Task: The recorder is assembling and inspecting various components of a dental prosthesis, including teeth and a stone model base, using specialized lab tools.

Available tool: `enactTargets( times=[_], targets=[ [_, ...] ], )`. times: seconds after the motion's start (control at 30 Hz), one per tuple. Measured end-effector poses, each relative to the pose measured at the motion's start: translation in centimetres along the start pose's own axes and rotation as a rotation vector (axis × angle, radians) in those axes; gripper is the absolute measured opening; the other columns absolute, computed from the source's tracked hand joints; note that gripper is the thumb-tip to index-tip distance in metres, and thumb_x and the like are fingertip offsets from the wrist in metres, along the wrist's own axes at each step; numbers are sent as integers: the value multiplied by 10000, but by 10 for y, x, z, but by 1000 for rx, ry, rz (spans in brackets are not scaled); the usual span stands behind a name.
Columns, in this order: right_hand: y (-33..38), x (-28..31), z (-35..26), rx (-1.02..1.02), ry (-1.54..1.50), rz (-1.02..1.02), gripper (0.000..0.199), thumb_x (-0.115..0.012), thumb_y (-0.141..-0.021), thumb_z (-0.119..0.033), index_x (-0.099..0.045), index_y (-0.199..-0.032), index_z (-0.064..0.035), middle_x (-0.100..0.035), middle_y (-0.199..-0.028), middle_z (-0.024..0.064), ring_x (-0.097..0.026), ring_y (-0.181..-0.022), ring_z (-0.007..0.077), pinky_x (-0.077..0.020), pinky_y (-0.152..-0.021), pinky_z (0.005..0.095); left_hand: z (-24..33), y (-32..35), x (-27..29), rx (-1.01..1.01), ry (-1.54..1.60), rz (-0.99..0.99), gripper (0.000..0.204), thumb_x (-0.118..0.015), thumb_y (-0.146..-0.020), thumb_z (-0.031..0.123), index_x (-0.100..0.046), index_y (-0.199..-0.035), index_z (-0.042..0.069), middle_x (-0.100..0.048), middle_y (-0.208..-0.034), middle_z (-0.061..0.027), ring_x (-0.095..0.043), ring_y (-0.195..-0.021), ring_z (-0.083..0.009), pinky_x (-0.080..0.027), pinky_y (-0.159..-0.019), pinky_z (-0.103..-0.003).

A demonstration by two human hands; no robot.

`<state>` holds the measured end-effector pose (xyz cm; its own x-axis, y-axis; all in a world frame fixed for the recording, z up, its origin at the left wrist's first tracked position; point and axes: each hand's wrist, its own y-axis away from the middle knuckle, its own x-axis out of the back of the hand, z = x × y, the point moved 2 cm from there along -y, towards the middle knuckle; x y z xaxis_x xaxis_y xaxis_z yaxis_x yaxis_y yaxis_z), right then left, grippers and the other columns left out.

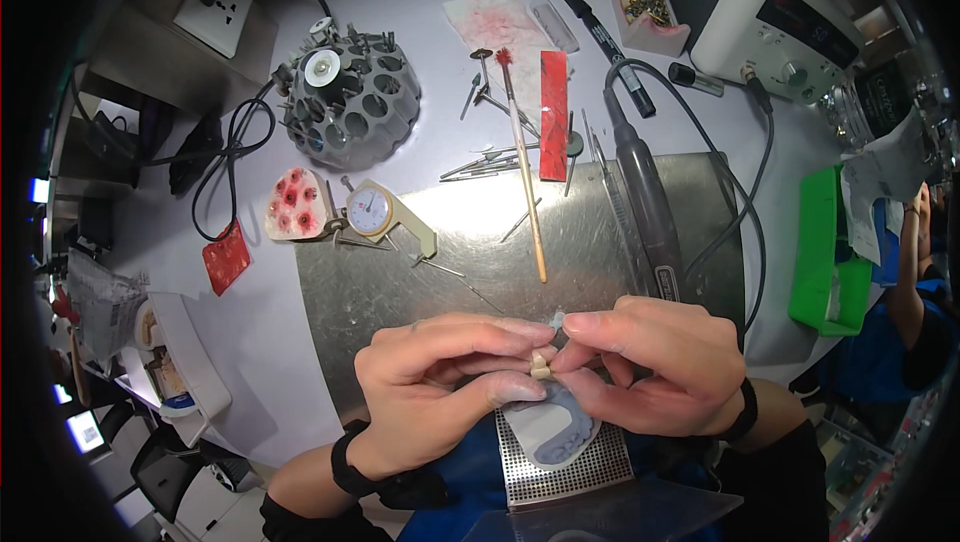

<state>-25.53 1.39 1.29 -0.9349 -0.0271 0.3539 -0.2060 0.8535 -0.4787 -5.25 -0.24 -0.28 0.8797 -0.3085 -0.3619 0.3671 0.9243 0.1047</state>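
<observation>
My left hand (440,382) and my right hand (655,367) meet at the front edge of a metal plate, fingers pinched together. Between their fingertips sits a small cream dental crown piece (540,364), looking like joined teeth. Just above it, a pale bluish scrap (557,321) shows between the index fingertips; what it is I cannot make out. Directly below the hands is a dental model (545,432), white with a grey-blue tooth row. It lies over a perforated metal plate (535,487), and my fingers partly cover its upper edge.
The steel plate (400,292) carries a wooden-handled brush (525,172), a dark handpiece (650,202) and a dial gauge (370,210). Further off are a bur holder (350,102), a red-spotted model (297,204), a control unit (790,27) and a green bin (825,292). Loose burs lie midway.
</observation>
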Motion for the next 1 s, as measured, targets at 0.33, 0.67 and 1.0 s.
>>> enactTargets(
  times=[0.33,0.67,1.0],
  targets=[
    [0,2,-4,-175,-194,-105,519,-835,-777,82,-679,-1272,65,-768,-887,135,-562,-558,55,-444,-501,189,-11,-1,13,-39,-103,-166,242,-768,-866,-120,-751,-1103,-71,-764,-1113,-228,-766,-1037,-263,-652,-883,-335],
    [1,-3,-1,-221,-202,-30,430,-829,-796,56,-761,-1216,-11,-735,-915,65,-496,-538,30,-391,-483,199,-11,-4,14,-114,-187,-172,182,-775,-841,-124,-781,-1009,-54,-773,-1087,-188,-776,-992,-256,-645,-864,-324],
    [-3,-2,0,-101,-106,-59,367,-867,-784,38,-760,-1134,44,-767,-924,121,-580,-588,43,-426,-489,181,-17,1,11,6,118,-92,277,-757,-870,-145,-708,-1141,-113,-742,-1101,-218,-760,-1021,-269,-641,-947,-360]
  ],
)
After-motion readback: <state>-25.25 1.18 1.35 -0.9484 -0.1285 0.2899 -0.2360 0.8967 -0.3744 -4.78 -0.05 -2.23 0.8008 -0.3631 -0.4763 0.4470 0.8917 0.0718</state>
